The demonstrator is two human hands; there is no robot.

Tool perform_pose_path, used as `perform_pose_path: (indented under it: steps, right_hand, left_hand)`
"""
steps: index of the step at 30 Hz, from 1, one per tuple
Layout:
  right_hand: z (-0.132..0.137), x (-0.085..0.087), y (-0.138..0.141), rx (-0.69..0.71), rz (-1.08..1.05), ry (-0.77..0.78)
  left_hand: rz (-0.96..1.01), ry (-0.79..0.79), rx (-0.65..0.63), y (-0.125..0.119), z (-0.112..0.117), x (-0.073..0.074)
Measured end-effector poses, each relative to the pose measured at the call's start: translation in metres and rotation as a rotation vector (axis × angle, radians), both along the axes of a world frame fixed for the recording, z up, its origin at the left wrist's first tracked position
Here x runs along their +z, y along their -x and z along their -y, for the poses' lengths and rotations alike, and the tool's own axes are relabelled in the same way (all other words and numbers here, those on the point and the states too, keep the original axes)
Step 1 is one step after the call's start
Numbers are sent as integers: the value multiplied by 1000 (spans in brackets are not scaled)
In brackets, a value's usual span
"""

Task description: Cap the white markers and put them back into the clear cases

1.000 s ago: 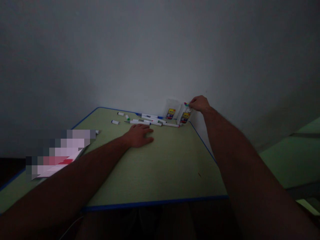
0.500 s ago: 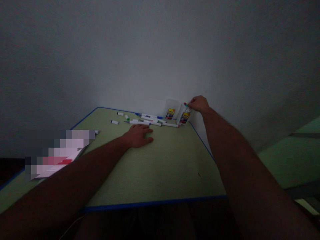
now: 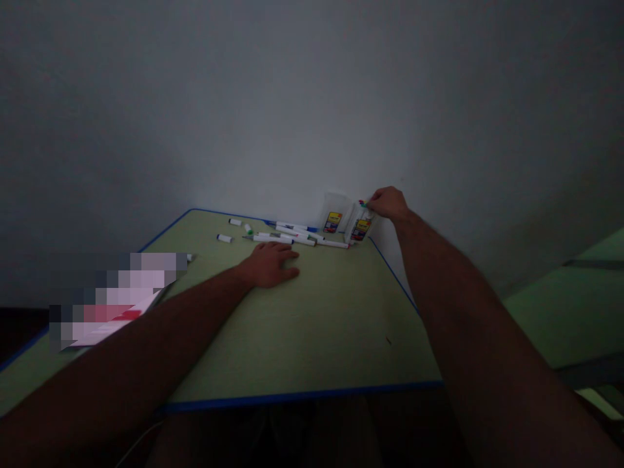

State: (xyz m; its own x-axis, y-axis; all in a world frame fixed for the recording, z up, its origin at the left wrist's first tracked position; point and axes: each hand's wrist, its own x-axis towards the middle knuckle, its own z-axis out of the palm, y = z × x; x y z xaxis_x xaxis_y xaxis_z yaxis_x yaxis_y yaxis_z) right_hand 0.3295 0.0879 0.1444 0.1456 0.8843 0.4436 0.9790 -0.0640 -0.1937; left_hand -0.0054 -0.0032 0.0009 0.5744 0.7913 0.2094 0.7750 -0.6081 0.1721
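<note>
My left hand (image 3: 270,263) lies flat on the green table (image 3: 312,325), fingers stretched out, just in front of several white markers (image 3: 287,237) scattered near the far edge. My right hand (image 3: 389,201) is at the far right corner, fingers pinched on the coloured marker tips that stick up from a clear plastic case (image 3: 361,226) with a yellow label. A second clear case (image 3: 334,218) with the same label stands to its left against the wall.
Loose marker caps (image 3: 225,238) lie at the far left of the table. A blurred-out paper or booklet (image 3: 112,299) sits at the left edge. The table has a blue rim (image 3: 302,395). Another green surface (image 3: 575,305) is at the right.
</note>
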Motion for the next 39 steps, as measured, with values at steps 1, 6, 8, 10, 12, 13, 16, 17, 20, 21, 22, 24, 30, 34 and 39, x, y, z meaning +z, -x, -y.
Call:
perform_pose_path:
  steps: [1, 6, 8, 10, 12, 13, 16, 17, 20, 21, 22, 24, 30, 34, 39]
  right_hand:
    - [0, 0, 0, -3, 0, -2]
    - [2, 1, -1, -14, -20, -4]
    - [3, 1, -1, -15, -22, -5]
    - [3, 1, -1, -22, -33, -10]
    - [4, 1, -1, -25, -51, -24]
    - [5, 1, -1, -23, -56, -38]
    - [9, 1, 1, -12, -64, -98]
    - [11, 2, 2, -13, -75, -124]
    - [19, 3, 9, -26, -131, -216]
    - [23, 2, 12, -25, -148, -248]
    - [26, -1, 16, -23, -165, -276]
    - [36, -9, 24, 2, -201, -300]
    - [66, -61, 53, 110, -347, -238]
    - [79, -90, 72, 119, -437, -135]
    - [81, -114, 97, 137, -621, -32]
  left_hand:
    - [0, 2, 0, 0, 0, 0]
    - [2, -7, -8, 0, -1, -1]
    - [1, -7, -5, 0, -1, -1]
    - [1, -5, -7, 0, -2, -1]
    - [2, -6, -14, 0, -2, -1]
    - [2, -6, -14, 0, -2, -1]
    - [2, -10, -10, 0, -2, -2]
    - [4, -13, -8, 0, -3, -3]
    - [10, -19, -14, 0, -4, -4]
    - [10, -20, -15, 0, -4, -5]
    - [8, -21, -16, 0, -5, -5]
    - [2, -22, -14, 0, -5, -5]
    - [-13, -32, -29, 1, -4, -3]
    - [-27, -32, -51, 1, -3, 0]
    - [-8, -36, -90, 4, -1, 3]
